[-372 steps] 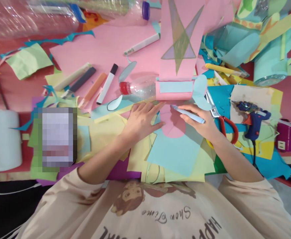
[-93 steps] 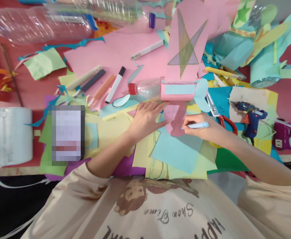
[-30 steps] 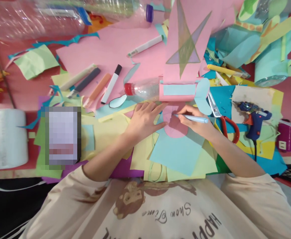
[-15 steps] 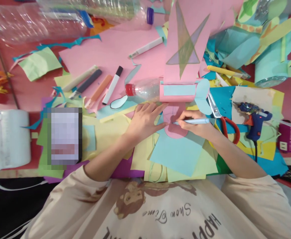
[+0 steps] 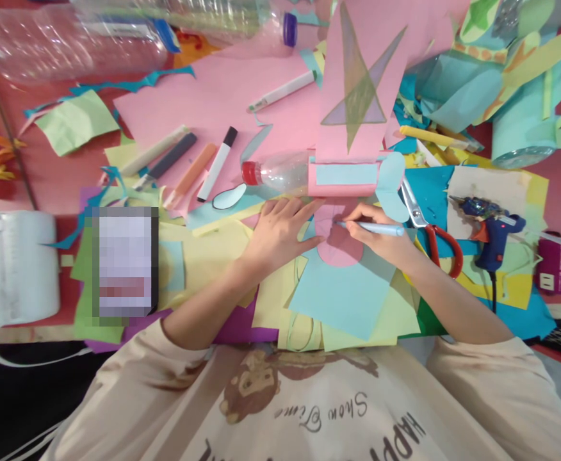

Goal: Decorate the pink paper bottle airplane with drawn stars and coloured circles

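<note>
Here, the right hand pinches a pale-blue pen over the rounded pink paper, toward the near edge of the worktop; the left hand rests spread at its left side. Probably light, flexible and easily creased, the paper is best held flat by its rim.

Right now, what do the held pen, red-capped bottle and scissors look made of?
Pen: probably plastic; smooth, evenly light-blue barrel.
Bottle: likely clear, glossy plastic; see-through with highlights.
Scissors: blades seem polished metal, silvery; red handles likely plastic, evenly coloured.
</note>
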`<state>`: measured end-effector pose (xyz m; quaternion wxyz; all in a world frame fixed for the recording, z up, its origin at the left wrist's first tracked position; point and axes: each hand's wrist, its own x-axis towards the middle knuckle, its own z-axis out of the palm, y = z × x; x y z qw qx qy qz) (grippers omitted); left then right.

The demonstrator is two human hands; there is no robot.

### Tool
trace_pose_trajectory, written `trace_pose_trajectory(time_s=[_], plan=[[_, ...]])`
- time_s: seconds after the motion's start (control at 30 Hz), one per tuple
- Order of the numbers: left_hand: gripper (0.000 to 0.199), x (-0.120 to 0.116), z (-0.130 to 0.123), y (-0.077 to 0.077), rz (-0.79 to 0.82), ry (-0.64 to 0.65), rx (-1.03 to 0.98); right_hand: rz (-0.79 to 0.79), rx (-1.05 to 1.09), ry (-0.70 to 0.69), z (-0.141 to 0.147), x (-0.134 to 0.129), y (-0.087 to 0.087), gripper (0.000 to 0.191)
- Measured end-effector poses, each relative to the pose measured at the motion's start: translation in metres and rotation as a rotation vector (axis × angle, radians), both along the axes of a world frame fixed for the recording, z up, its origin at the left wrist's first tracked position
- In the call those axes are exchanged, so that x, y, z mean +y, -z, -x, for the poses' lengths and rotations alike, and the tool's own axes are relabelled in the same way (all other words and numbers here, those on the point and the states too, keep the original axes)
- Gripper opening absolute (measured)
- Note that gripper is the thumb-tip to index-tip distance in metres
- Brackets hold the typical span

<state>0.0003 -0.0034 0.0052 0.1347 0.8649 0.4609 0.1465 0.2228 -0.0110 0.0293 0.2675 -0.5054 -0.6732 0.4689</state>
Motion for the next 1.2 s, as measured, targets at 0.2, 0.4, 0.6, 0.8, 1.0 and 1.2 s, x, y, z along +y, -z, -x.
trace_pose_trajectory(time_s=[0.2,0.4,0.6,0.8,1.0,1.2], plan=[[0.058,0.0,0.0,0.0,0.0,0.004,-0.01,0.041,-0.029,-0.062,-0.002,-0.003,0.0,0.014],[0.059,0.0,0.0,0.0,0.012,0.003,-0.012,0.103,-0.097,-0.074,-0.001,-0.003,-0.005,0.014],[0.057,0.001,-0.001,-0.002,0.05,-0.007,-0.001,0.052,0.1,0.013,-0.003,-0.001,0.001,0.015],[0.058,0.001,0.0,0.0,0.026,0.001,-0.002,-0.023,0.181,0.2,-0.004,0.002,-0.001,0.027],[0.057,0.0,0.001,0.001,-0.004,0.004,-0.006,0.031,0.19,0.166,-0.006,0.002,0.003,0.034],[0.056,0.0,0.001,0.002,0.006,0.001,-0.004,0.058,0.131,0.126,-0.008,0.002,0.004,0.038]])
